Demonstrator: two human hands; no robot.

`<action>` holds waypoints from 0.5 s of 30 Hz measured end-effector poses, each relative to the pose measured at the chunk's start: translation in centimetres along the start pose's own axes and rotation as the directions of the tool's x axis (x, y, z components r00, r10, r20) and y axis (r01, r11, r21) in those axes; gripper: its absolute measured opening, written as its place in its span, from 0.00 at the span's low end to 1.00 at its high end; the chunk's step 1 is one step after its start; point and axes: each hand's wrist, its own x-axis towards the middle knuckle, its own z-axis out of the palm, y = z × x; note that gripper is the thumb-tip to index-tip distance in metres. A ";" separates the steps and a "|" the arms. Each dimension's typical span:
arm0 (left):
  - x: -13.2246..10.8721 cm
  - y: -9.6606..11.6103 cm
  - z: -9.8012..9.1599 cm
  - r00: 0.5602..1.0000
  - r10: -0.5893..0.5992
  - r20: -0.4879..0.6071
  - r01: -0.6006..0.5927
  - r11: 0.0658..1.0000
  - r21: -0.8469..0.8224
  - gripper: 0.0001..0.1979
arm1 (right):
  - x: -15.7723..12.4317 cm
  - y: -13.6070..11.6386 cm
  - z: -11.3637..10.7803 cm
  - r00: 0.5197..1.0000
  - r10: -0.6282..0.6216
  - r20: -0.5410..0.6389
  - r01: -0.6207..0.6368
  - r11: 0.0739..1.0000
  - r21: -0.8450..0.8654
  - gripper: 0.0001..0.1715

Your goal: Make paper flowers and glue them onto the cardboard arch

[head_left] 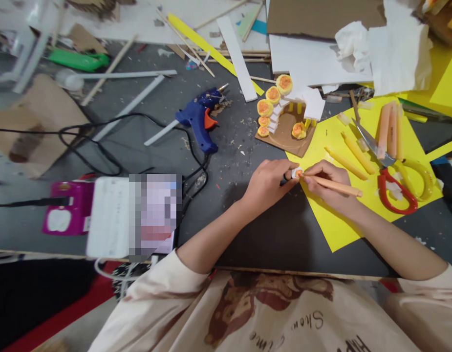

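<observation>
In my left hand (268, 182) is a small white piece (296, 173) with an orange-coloured patch, pinched at the fingertips. A dark cylindrical end shows beside it under the fingers; I cannot make out what it belongs to. My right hand (330, 178) grips a light orange marker (339, 187), its tip at the white piece. Just beyond the hands stands a cardboard model (284, 139) with white steps and several yellow-and-orange rounds (273, 95). Yellow paper (332, 220) lies under my right hand, bearing yellow markers (346, 163), orange markers (388, 129) and red-and-yellow-handled scissors (385, 181).
A blue glue gun (198, 120) lies left of the model, its black cable (145, 115) looping across the table. Further left are a white box-like device (107, 217), a purple adapter (60, 208) and a blurred screen (158, 210). Sticks, a white strip (238, 61) and cardboard (324, 17) litter the back.
</observation>
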 end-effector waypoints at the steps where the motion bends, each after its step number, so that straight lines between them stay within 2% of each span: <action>1: 0.0 0.0 0.0 1.000 -0.003 0.003 0.003 1.000 0.003 0.09 | 0.0 0.0 0.0 1.000 -0.005 0.000 0.005 1.000 -0.003 0.19; 15: 0.0 0.0 0.0 0.999 0.036 -0.032 -0.036 0.999 0.002 0.10 | 0.0 0.1 0.0 0.999 -0.033 0.019 0.032 0.999 0.020 0.11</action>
